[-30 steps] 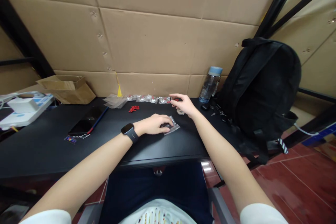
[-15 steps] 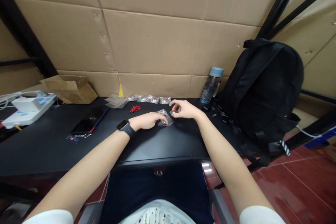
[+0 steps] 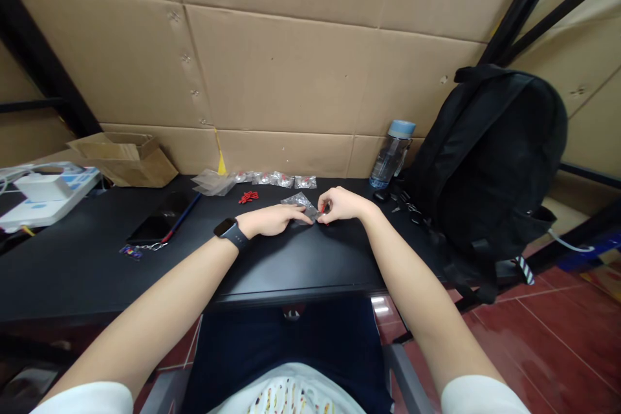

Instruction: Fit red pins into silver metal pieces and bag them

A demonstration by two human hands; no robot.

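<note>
A small clear plastic bag (image 3: 299,200) lies on the black table, its right corner turned towards my right hand. My left hand (image 3: 276,218), with a dark watch on the wrist, has its fingers closed on the near side of this bag. Pinched in my right hand (image 3: 338,204), at the bag's right end, is a small item with a red part; the fingers cover most of it. Behind my hands, several filled clear bags (image 3: 284,180) with red and silvery contents stand in a row. To the left is a little pile of red cords (image 3: 249,196).
Flat clear bags (image 3: 213,182) lie left of the row. Further left are a phone (image 3: 162,220), a pen, a paper bag (image 3: 123,158) and a power strip (image 3: 53,197). On the right stand a water bottle (image 3: 392,155), keys and a black backpack (image 3: 490,168).
My right hand has moved down to the bag's edge with the small item. The bag has turned, its right corner now pointing towards that hand. My left hand has shifted slightly.
</note>
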